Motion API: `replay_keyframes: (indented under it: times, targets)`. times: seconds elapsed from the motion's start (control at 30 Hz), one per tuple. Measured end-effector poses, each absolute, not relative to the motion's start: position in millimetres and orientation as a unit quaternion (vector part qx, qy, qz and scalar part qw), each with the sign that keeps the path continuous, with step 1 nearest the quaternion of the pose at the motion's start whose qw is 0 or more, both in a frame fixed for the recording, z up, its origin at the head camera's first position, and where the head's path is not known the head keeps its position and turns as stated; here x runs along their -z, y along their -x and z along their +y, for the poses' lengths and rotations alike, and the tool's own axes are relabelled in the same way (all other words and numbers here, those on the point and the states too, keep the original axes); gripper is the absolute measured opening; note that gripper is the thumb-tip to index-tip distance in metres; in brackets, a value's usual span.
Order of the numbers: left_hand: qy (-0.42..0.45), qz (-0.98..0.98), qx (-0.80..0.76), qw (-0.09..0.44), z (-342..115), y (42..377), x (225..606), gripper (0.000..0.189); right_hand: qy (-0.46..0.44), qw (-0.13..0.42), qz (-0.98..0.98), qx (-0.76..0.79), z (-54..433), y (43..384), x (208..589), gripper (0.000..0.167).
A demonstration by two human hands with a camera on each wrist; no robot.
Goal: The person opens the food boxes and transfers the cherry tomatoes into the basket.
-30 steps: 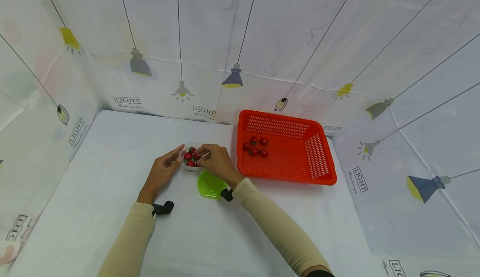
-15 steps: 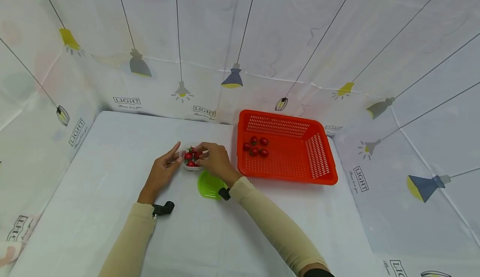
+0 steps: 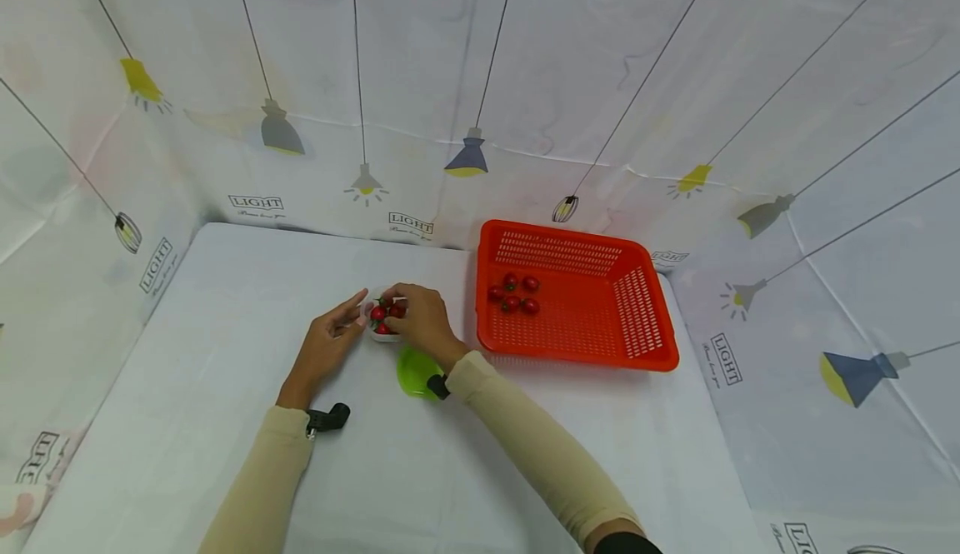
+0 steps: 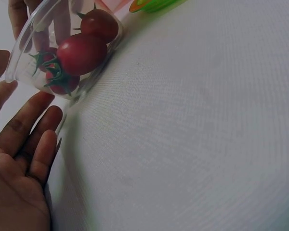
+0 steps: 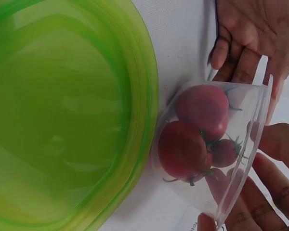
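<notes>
A small clear plastic container (image 3: 385, 338) holding several red cherry tomatoes (image 5: 183, 149) with green stems sits on the white-covered table. At its left side, my left hand (image 3: 326, 341) touches the wall and rim with its fingertips, thumb and index spread. My right hand (image 3: 427, 321) reaches over the opening from the right; its loosely extended fingers lie among the tomatoes, and no tomato shows pinched between them. Through the clear wall, in the right wrist view, the fingers of that right hand (image 5: 260, 207) show inside the rim. A green lid (image 5: 58, 120) lies under the right wrist.
Back right on the table stands a red perforated plastic basket (image 3: 573, 321), with several more tomatoes (image 3: 530, 283) at its left end. A white backdrop with printed lamps (image 3: 468, 154) rises behind the table's far edge (image 3: 315, 234).
My right hand has moved slightly left over the container, with the right wrist now covering more of the green lid. The left hand stays by the container, its fingers shifting only a little.
</notes>
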State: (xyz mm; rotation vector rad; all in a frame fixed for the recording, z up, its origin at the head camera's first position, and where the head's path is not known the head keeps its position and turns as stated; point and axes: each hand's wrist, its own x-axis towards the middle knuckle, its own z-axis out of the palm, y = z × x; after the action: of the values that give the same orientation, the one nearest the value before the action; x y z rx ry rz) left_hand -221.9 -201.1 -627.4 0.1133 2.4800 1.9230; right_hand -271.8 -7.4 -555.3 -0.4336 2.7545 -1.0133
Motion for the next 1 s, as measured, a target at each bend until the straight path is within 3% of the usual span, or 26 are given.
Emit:
replay_keyframes:
  times: [1.0]
  targets:
    - [-0.046,0.785,-0.617,-0.011,-202.7,222.9,632.7,0.055,0.172,0.02,0.93,0.325,-23.8,273.5,569.6,0.028]
